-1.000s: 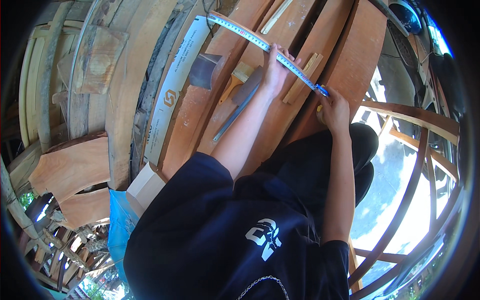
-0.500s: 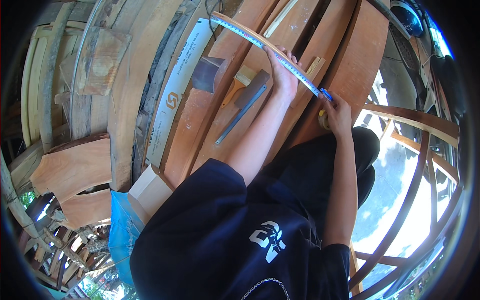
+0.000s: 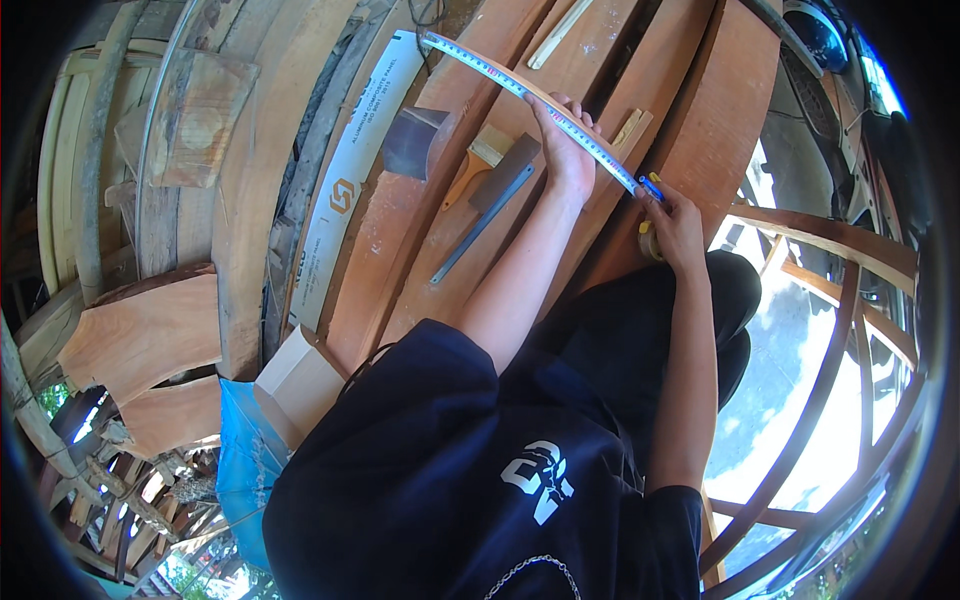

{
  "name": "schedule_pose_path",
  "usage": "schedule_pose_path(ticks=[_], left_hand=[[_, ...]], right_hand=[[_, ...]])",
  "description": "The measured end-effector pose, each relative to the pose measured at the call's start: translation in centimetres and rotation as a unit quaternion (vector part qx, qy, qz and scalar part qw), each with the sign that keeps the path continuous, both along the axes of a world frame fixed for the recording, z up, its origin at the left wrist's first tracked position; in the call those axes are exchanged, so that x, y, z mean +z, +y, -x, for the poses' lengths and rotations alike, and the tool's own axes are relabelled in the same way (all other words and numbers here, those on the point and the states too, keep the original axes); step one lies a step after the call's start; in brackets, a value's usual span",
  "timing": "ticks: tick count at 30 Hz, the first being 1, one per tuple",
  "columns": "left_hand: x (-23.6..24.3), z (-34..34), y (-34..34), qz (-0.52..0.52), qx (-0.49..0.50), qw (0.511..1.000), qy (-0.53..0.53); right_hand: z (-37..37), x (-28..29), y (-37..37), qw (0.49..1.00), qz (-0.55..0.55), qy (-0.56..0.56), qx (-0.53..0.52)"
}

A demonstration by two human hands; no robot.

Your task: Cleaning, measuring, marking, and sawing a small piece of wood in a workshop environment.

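Observation:
A white tape measure blade [image 3: 490, 70] runs slantwise from the far middle down to my right hand. Its face with the markings is turned up, and a thin wooden edge shows along part of it. My left hand [image 3: 568, 155] grips the blade near its middle from below, thumb on one side and fingers on the other. At the near end my right hand [image 3: 672, 218] pinches the blade beside a small blue object [image 3: 651, 187] with a bit of yellow, whose kind is partly hidden. Below that wrist sits a round yellowish object [image 3: 649, 242], partly covered.
Long reddish wooden planks [image 3: 415, 290] lie under my arms. On them rest a paintbrush [image 3: 478, 165], a dark block [image 3: 507, 170], a hacksaw blade [image 3: 483, 225], a sheet of sandpaper [image 3: 414, 145] and wood strips [image 3: 630, 130]. A white panel strip [image 3: 345, 190] lies left; a wooden frame [image 3: 835, 235] stands right.
The blade has rolled slightly, so the wooden edge beside it shows less than before. Both hands stay almost in place, still gripping. The view has shifted a little.

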State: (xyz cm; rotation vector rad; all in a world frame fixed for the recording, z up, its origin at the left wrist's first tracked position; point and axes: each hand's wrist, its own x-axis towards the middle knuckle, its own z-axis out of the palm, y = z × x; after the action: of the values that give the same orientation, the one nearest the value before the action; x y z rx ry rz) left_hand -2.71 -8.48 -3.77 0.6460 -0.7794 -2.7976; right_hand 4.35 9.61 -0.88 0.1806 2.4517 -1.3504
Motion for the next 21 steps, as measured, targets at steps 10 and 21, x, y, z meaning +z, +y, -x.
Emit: schedule_pose_path(ticks=[10, 21], left_hand=[[-0.07, -0.09, -0.34, -0.003, -0.030, 0.999, 0.014], [0.19, -0.48, 0.08, 0.004, -0.015, 1.000, -0.020]], right_hand=[[-0.07, -0.10, 0.03, 1.000, 0.003, 0.010, -0.016], [-0.03, -0.53, 0.24, 1.000, 0.012, -0.016, 0.012]])
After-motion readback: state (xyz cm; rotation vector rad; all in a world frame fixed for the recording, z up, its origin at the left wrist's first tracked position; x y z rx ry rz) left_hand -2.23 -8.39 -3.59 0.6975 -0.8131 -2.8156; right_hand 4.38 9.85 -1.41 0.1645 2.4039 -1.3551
